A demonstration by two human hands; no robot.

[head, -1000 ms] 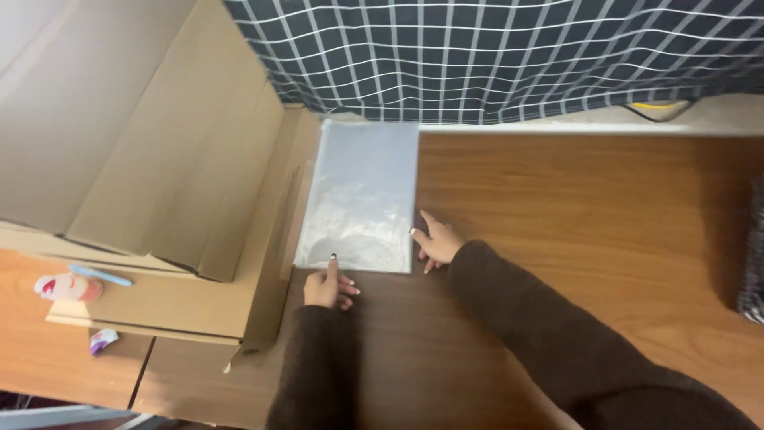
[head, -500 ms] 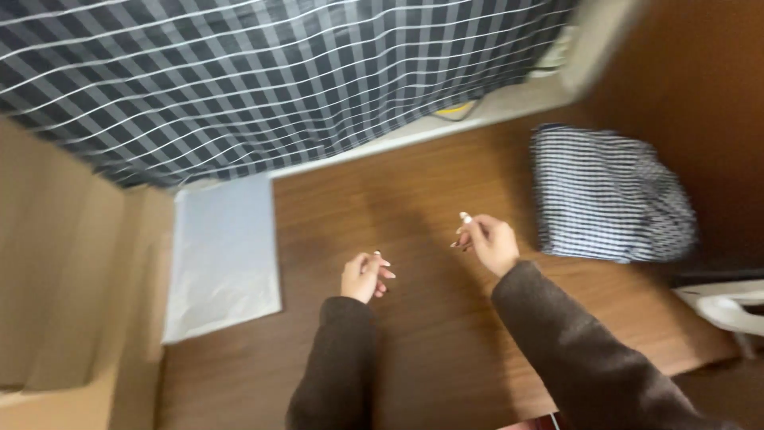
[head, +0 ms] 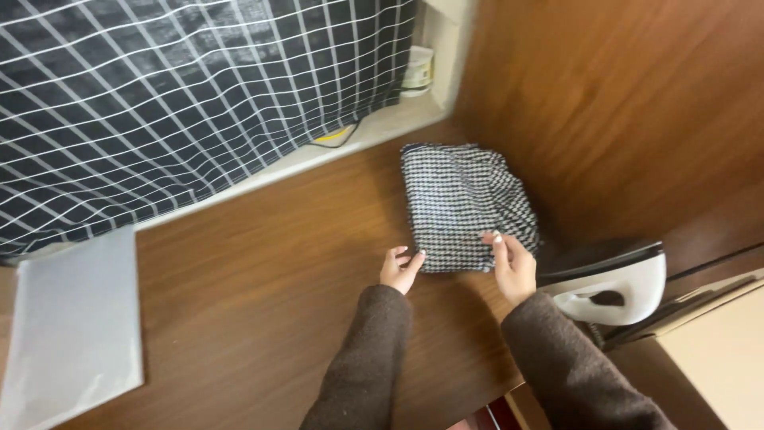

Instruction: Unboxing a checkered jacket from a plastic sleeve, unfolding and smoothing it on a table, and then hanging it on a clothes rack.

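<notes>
- The wooden tabletop fills most of the view, its widest bare stretch lying between the clear plastic sleeve and the folded cloth.
- A dark checked curtain hangs along the far edge, its hem just above a pale ledge that runs behind the table.
- A brown wooden wall panel closes off the right side, close behind the folded cloth, so there is little room there.
- The clear plastic sleeve lies flat at the left edge of the table, well apart from both hands.
- The folded black-and-white houndstooth cloth lies on the table near the far right corner, just left of the wall panel.
- A white iron sits just right of the cloth's near corner, near the right hand, hemming in that side.
- The right hand rests on the cloth's near right edge, fingers laid over it; a firm grip cannot be told.
- The left hand touches the cloth's near left corner, fingers curled at the edge.
- A small pale jar stands on the ledge by the curtain's right end.
- A yellow and black cable lies on the ledge under the curtain hem.
</notes>
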